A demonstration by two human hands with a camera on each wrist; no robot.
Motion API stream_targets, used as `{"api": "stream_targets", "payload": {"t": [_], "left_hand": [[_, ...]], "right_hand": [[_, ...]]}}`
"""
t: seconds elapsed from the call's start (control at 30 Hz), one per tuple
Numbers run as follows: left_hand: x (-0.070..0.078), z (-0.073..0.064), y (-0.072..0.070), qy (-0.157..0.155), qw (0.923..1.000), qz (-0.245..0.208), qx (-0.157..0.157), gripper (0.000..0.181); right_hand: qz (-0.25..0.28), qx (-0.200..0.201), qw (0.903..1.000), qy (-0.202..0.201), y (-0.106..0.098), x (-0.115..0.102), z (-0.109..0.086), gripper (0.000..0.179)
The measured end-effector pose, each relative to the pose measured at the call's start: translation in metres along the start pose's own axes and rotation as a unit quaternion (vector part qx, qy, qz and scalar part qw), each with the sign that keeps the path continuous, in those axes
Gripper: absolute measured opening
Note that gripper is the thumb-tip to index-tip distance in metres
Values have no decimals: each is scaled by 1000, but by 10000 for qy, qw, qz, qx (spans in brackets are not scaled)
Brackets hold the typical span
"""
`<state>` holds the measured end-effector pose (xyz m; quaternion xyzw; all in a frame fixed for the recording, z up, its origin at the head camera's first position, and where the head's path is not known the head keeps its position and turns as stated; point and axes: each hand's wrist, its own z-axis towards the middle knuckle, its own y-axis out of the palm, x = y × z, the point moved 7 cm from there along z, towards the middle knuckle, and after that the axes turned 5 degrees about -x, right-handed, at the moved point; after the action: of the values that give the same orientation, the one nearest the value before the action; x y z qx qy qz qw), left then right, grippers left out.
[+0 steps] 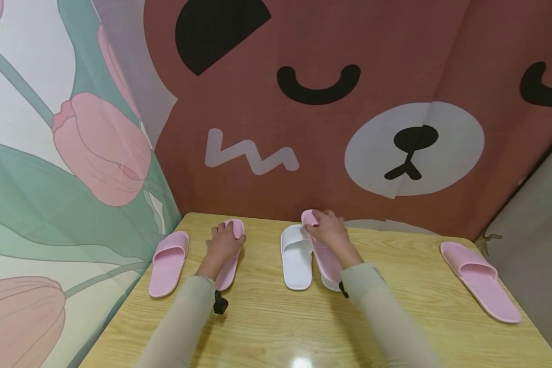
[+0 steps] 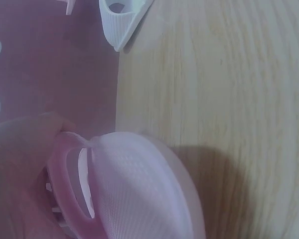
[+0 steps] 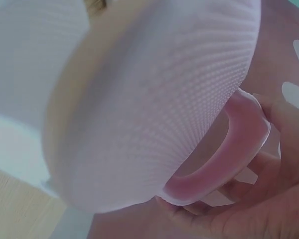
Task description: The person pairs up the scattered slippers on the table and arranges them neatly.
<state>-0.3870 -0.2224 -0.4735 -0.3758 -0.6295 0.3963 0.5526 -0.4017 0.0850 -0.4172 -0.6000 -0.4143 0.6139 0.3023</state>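
My left hand (image 1: 223,243) grips a pink slipper (image 1: 230,272) across its strap. In the left wrist view the thumb side lies over the strap, and the ridged pink footbed (image 2: 139,194) faces the camera. Around the strap of another pink slipper (image 3: 159,99) curls my right hand (image 3: 269,199), with fingers on both sides of the band. From the head view, this slipper overlaps a white slipper (image 1: 329,285), of which only the heel end shows. Directly to its left lies a second white slipper (image 1: 297,268), toe toward the wall.
One more pink slipper (image 1: 167,266) lies left of my left hand, near the wooden table's (image 1: 267,327) left edge. At the far right rests a pink slipper (image 1: 483,286), turned at an angle. A bear-print cloth (image 1: 322,153) hangs behind the table.
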Motion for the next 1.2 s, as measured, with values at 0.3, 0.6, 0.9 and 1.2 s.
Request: {"api": "stream_targets", "payload": {"t": [0.3, 0.6, 0.9, 1.2], "left_hand": [[0, 5, 4, 12, 10000, -56, 8, 77], [-1, 6, 6, 3, 10000, -54, -37, 77], [2, 6, 7, 1, 9999, -112, -103, 77], [0, 6, 10, -59, 9998, -113, -135, 77]], "right_hand": [[15, 69, 9999, -86, 8, -21, 2, 70], [51, 31, 10000, -80, 17, -39, 5, 71], [58, 27, 9999, -99, 26, -53, 6, 70], [52, 76, 9998, -159, 32, -63, 6, 68]]}}
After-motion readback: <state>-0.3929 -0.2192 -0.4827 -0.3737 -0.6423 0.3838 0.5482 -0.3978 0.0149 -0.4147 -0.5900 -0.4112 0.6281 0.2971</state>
